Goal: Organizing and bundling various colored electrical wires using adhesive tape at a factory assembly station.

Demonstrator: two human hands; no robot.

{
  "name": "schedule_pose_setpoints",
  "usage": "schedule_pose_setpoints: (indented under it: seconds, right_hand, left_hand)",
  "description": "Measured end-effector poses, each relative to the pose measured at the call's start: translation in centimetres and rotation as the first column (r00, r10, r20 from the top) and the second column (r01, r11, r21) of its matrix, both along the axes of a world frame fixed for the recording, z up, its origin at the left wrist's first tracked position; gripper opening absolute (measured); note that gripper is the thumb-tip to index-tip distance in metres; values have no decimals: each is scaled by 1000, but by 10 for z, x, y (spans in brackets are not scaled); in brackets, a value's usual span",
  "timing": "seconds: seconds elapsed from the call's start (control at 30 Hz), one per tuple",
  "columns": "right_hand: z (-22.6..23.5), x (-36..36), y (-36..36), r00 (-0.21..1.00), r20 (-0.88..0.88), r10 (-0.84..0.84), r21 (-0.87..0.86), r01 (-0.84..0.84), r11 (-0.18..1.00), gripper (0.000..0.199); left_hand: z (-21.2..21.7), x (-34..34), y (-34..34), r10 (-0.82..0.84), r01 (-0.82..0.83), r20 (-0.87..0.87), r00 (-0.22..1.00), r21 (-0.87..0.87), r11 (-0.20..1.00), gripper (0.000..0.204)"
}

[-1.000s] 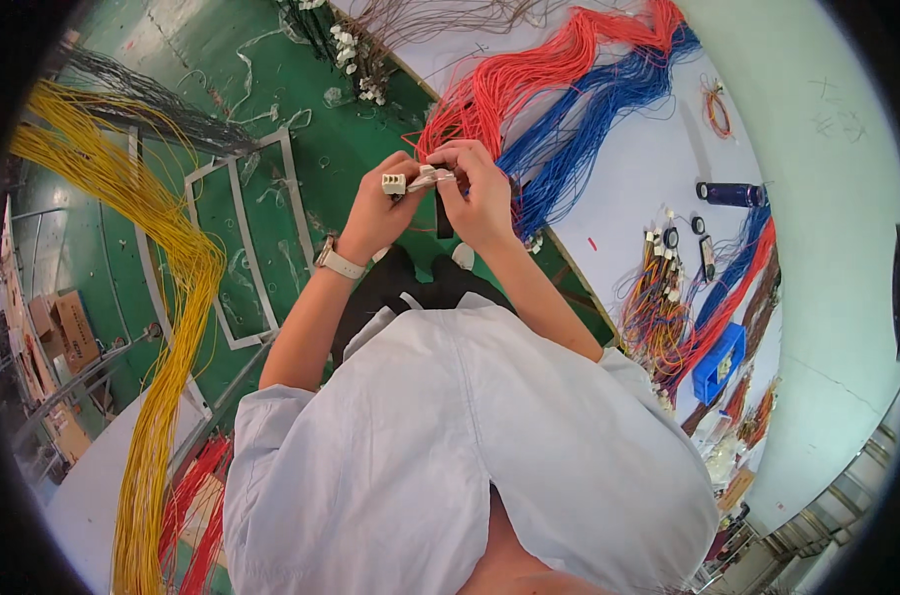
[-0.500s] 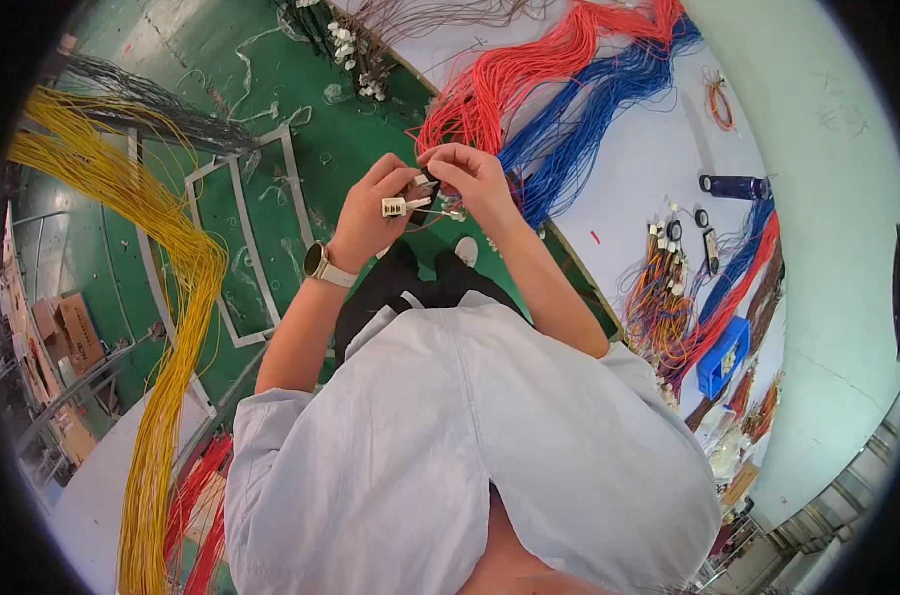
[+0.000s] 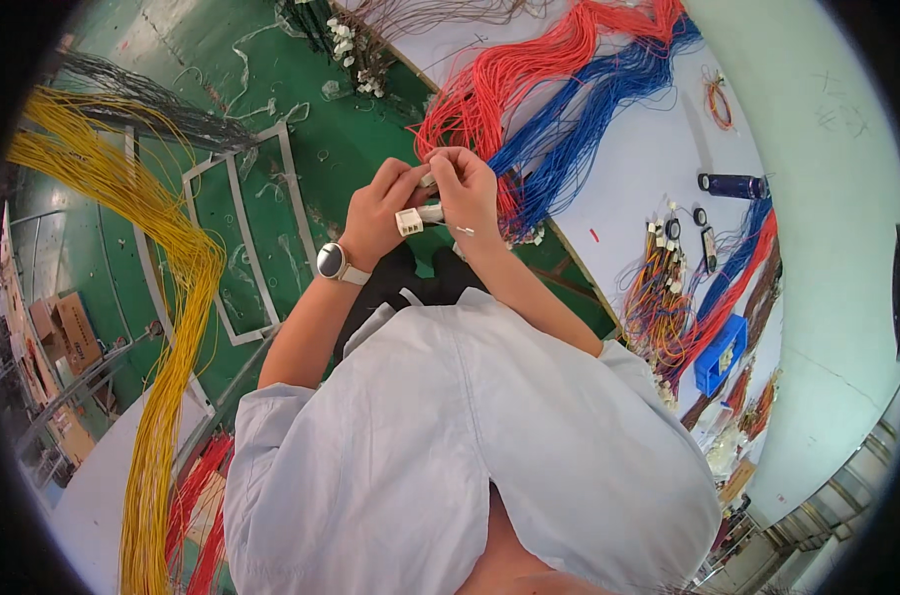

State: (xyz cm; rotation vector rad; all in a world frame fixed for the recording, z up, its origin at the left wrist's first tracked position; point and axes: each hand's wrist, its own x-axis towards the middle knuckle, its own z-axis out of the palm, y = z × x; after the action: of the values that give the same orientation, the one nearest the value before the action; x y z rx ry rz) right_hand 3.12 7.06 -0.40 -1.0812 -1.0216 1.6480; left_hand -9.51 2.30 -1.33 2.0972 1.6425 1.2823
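Observation:
In front of my body, my two hands are close together, fingertips meeting. My left hand [image 3: 374, 216], with a watch [image 3: 332, 261] on its wrist, is closed on a white plastic connector housing [image 3: 409, 222]; the block sticks out below the fingers, its row of slots showing. A second white piece [image 3: 430, 212] lies beside it, toward the right palm. My right hand [image 3: 469, 194] has its thumb and forefinger pinched at the left fingertips, where a small pale part shows; what this pinch holds is mostly hidden. A thin wire end with a pale tip [image 3: 466, 231] pokes out by the right wrist.
On the white table [image 3: 658, 149] to the right lie red wires [image 3: 499, 84], blue wires [image 3: 608, 89], a dark blue bottle [image 3: 733, 186], connector harnesses [image 3: 658, 288] and a blue bin [image 3: 721, 355]. At left, yellow wires [image 3: 187, 238] hang near a metal frame [image 3: 240, 248] on the green floor.
The connector housing has turned and shifted slightly right. My right hand has rolled, with its fingers curling in more; the dark item earlier between the hands is now out of sight.

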Motion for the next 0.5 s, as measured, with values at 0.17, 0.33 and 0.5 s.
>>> schedule_pose_setpoints:
  seconds: [0.17,0.33,0.5]
  right_hand:
    - [1,5,5,985,145,92,-26,-89,996,16]
    - [-7,0,5,1000,-7,22,-14,-22,1000,26]
    - [-6,19,11,934,97,345,275,-358,892,24]
  left_hand:
    - [-5,-2,-2,7,-5,-41,999,29,1000,29]
    - [-7,-2,-4,40,-39,67,997,-16,999,28]
    - [-2,-1,-3,92,-85,240,966,-42,996,21]
